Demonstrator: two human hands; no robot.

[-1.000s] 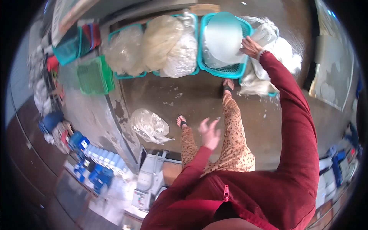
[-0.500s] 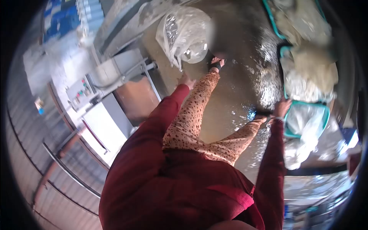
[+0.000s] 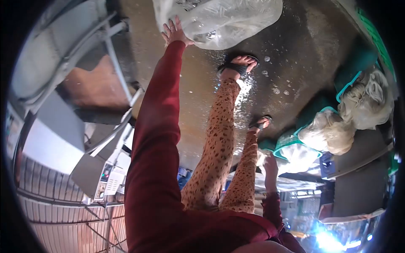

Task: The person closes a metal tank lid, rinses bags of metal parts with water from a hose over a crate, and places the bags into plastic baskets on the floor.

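Observation:
My left hand (image 3: 175,33) reaches forward with its fingers spread and lies against the near side of a large clear plastic bag (image 3: 236,23). The bag rests on the wet floor, and its far part is cut off by the top of the view. My right hand (image 3: 270,165) is back at the right, closed at the rim of a teal basket (image 3: 280,155) that holds pale clear plastic. Its fingertips are small and partly hidden there.
More teal baskets (image 3: 340,93) with bulging plastic bags (image 3: 366,101) stand in a row at the right. A grey metal machine frame (image 3: 114,63) and a white cabinet (image 3: 52,139) are at the left. The brown floor (image 3: 291,55) is wet.
My view has tilted and turned. My left hand has gone forward from beside my leg to the plastic bag, its fingers now spread. My right hand stays at the basket rim.

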